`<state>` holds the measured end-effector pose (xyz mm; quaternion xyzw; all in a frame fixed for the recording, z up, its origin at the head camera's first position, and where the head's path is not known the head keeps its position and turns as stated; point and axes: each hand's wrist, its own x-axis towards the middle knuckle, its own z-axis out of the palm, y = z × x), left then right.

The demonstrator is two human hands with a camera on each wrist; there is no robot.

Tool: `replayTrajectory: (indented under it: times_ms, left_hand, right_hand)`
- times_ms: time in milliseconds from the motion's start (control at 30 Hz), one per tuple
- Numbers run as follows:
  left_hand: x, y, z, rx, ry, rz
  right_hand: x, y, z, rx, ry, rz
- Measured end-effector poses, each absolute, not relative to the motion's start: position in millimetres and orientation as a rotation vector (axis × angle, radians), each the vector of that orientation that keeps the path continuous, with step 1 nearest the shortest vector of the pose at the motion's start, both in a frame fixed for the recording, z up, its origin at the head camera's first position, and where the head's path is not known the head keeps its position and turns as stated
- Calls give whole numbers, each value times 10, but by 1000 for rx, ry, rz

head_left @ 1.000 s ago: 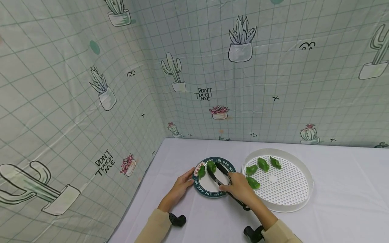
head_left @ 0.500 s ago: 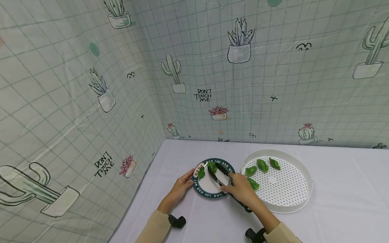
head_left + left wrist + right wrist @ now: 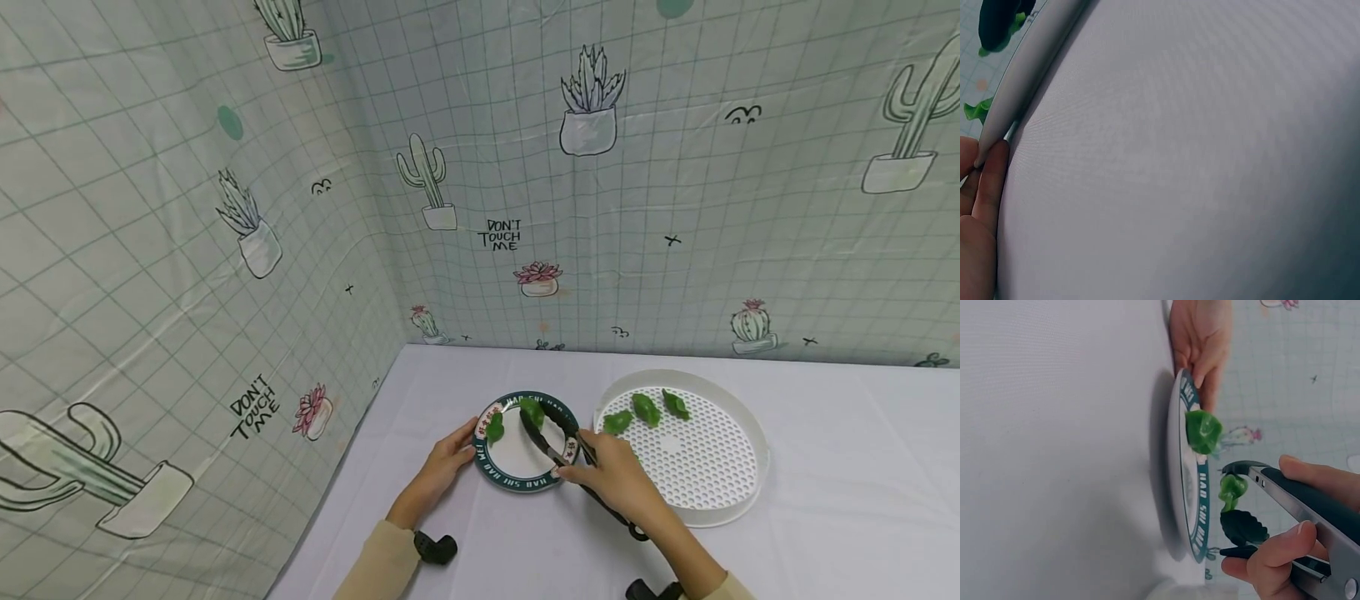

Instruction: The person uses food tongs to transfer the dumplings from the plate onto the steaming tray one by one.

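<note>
tongs (image 3: pixel 542 443) over the plate (image 3: pixel 517 460), a pepper (image 3: pixel 533 408) between their tips.
my left hand (image 3: pixel 447 454) pinches the plate's left rim; my right hand (image 3: pixel 613 472) grips the tongs, fingers curled. a second pepper (image 3: pixel 495 427) lies left, three more (image 3: pixel 647 409) far left in the tray (image 3: pixel 712 454).

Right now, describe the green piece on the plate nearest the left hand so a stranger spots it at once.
On the white table, left of the perforated tray in the head view, find the round plate with a dark, lettered rim. The green piece lies towards its left side, nearest the left hand. Its neighbour is at the tips of the black tongs; this one lies apart.
</note>
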<state>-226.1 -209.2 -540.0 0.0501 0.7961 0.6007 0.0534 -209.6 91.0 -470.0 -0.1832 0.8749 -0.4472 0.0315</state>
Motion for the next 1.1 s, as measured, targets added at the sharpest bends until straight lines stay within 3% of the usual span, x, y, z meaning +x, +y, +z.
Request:
replayTrajectory:
  times_ms: [1100]
  left_hand:
    - [-2205, -2137, -5405, 158, 2410, 1834]
  right_hand:
    - [-1634, 1621, -4638, -504, 2705, -1298]
